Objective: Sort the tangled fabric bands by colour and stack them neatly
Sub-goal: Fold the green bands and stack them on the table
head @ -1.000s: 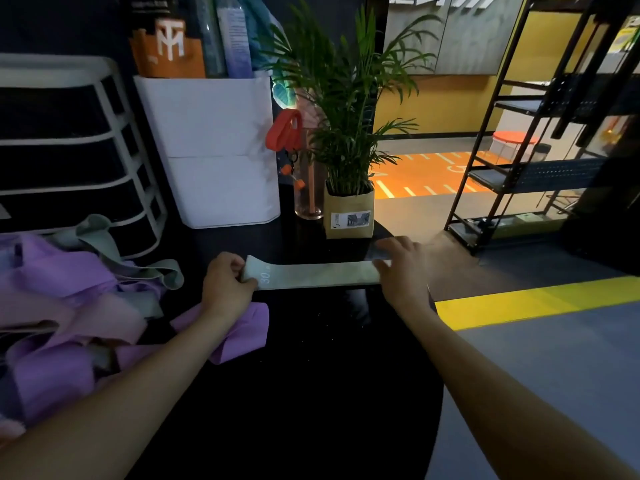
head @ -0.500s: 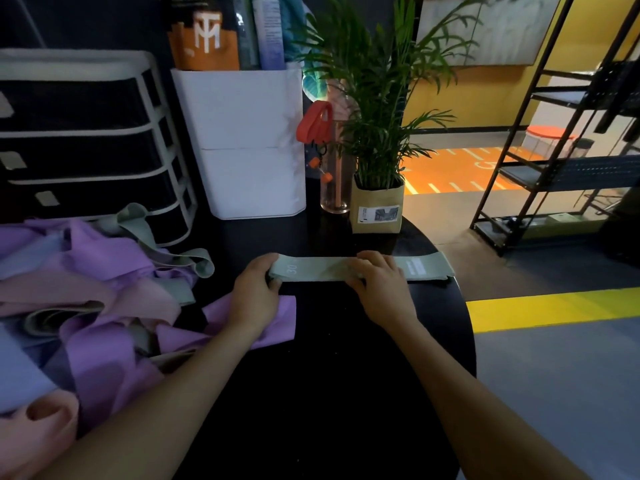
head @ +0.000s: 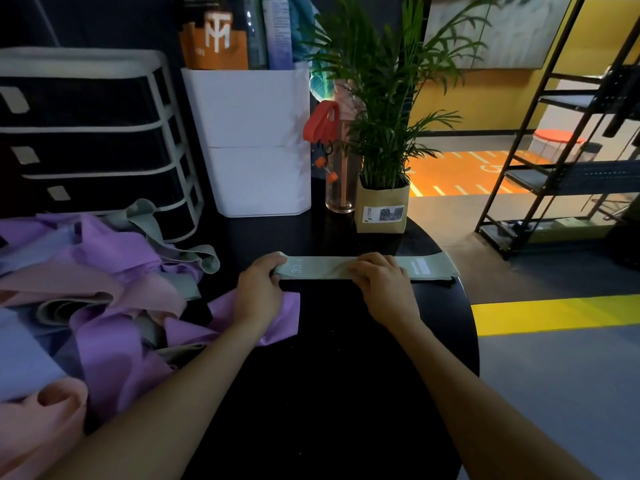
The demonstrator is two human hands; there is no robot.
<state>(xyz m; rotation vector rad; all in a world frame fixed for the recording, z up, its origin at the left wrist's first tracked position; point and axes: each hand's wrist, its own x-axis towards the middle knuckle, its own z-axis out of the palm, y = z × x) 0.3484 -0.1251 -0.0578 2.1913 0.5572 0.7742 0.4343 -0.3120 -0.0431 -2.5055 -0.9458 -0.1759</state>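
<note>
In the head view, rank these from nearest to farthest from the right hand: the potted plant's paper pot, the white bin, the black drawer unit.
Measured from the right hand, resting on the green band:
1. Paper pot, just beyond the hand, toward the table's back edge.
2. White bin, back and to the left.
3. Black drawer unit, far left, behind the tangled pile.

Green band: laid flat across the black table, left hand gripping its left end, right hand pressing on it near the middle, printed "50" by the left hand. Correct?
Not quite. The head view shows the number printed on the green band by the left hand is "30", not "50". The rest holds: the band lies flat across the black table, the left hand grips its left end, and the right hand presses on it near the middle.
</note>
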